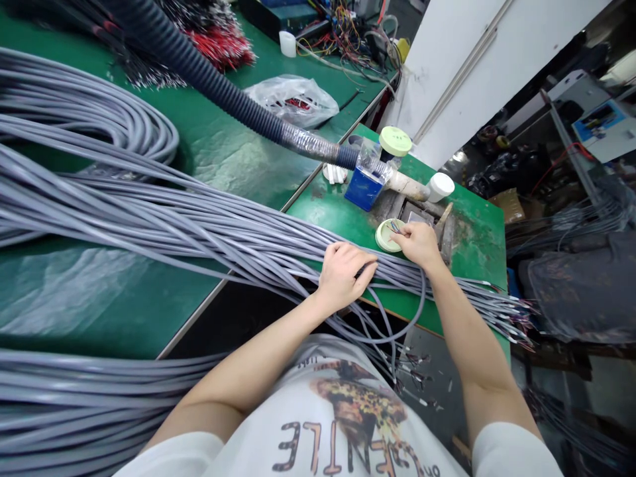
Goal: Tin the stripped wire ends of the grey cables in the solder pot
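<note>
My right hand (416, 244) is closed on the end of a grey cable (421, 298), whose thin coloured wires (395, 227) point into a small round pale-green tub (383, 237). From that hand the cable loops down and back under the bundle. My left hand (344, 273) lies over a thick bundle of grey cables (248, 225), its fingers curled onto them; whether it grips one cable is hidden. At the right end of the bundle, stripped coloured wire ends (517, 318) fan out past the green bench top.
A ribbed black hose (223, 99) hangs across the bench to a blue box (365, 189). Behind the tub stand a metal tray (420, 218), a white cup (441, 187) and a pale-green lid (395, 140). More coiled grey cables (99, 112) lie left.
</note>
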A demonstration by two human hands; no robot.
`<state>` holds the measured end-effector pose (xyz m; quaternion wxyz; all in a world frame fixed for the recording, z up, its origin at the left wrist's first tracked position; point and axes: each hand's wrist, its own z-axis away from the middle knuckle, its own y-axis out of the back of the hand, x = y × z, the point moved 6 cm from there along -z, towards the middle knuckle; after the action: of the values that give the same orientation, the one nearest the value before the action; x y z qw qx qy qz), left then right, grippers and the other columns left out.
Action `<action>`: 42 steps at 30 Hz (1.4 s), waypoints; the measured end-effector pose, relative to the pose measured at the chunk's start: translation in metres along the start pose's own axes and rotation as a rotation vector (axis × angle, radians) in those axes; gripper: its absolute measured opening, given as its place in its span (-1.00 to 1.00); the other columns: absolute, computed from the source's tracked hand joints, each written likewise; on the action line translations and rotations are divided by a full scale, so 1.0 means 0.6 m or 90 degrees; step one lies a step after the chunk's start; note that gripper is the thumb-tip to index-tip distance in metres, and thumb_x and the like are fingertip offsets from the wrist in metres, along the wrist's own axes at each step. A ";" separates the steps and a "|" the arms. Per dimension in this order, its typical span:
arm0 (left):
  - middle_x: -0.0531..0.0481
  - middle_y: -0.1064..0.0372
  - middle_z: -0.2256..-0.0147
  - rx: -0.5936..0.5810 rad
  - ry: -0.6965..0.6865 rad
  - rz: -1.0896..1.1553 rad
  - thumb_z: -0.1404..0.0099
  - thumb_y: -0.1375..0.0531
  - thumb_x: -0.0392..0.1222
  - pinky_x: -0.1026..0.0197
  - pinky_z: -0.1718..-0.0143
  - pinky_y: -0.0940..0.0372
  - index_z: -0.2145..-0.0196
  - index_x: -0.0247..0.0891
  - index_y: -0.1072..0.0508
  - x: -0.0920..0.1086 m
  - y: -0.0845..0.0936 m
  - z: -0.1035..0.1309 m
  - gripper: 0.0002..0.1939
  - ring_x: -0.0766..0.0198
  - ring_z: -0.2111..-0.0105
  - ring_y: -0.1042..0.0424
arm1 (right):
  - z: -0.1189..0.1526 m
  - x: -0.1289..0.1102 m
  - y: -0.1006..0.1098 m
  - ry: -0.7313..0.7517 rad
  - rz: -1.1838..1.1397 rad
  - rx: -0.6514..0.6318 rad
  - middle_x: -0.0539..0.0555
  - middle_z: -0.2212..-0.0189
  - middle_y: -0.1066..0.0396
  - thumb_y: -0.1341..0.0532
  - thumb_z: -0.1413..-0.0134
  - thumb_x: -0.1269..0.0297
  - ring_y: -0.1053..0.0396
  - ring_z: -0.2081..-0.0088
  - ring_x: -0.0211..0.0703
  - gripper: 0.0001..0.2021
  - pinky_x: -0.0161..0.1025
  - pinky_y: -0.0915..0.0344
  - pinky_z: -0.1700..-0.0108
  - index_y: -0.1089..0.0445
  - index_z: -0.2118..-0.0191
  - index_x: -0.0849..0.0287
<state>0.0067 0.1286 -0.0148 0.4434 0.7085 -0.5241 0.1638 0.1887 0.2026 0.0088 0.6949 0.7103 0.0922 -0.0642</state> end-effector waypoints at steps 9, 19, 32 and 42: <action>0.00 -0.52 0.31 -0.010 -0.015 -0.009 -0.30 -0.13 -0.19 0.03 0.00 -0.09 0.24 -0.18 -0.48 0.001 -0.003 -0.001 -0.87 0.21 0.26 -0.41 | -0.009 -0.005 -0.009 0.000 0.082 -0.012 0.00 0.63 -0.25 -0.20 0.04 0.15 -0.11 0.53 -0.27 -0.66 -0.25 0.13 0.45 -0.23 0.70 0.19; 0.01 -0.52 0.32 -0.016 -0.019 -0.016 -0.30 -0.14 -0.20 0.03 -0.01 -0.08 0.24 -0.19 -0.47 0.000 -0.003 -0.002 -0.88 0.22 0.27 -0.41 | -0.007 0.068 0.091 -0.029 0.018 0.159 -0.06 0.68 -0.08 -0.22 0.07 0.14 0.00 0.55 -0.30 -0.61 -0.25 0.13 0.46 -0.07 0.71 0.17; 0.02 -0.52 0.32 -0.005 -0.020 -0.025 -0.29 -0.16 -0.21 0.05 0.01 -0.09 0.25 -0.19 -0.48 0.006 -0.001 -0.007 -0.89 0.25 0.28 -0.43 | -0.059 0.187 0.031 -0.206 0.150 0.080 0.05 0.60 -0.35 -0.22 0.09 0.08 -0.26 0.47 -0.17 -0.70 -0.27 0.00 0.43 -0.36 0.64 0.18; 0.03 -0.52 0.33 -0.003 -0.027 -0.025 -0.28 -0.17 -0.22 0.06 0.02 -0.09 0.26 -0.19 -0.48 0.005 -0.002 -0.009 -0.90 0.26 0.29 -0.43 | -0.076 0.186 0.001 -0.202 0.195 0.027 0.13 0.48 -0.46 -0.20 0.07 0.11 -0.35 0.39 -0.10 -0.75 -0.25 -0.12 0.35 -0.42 0.58 0.18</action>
<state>0.0100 0.1311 -0.0104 0.4370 0.7210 -0.5197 0.1383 0.2960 0.2526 -0.0138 0.6873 0.7113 -0.1286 -0.0712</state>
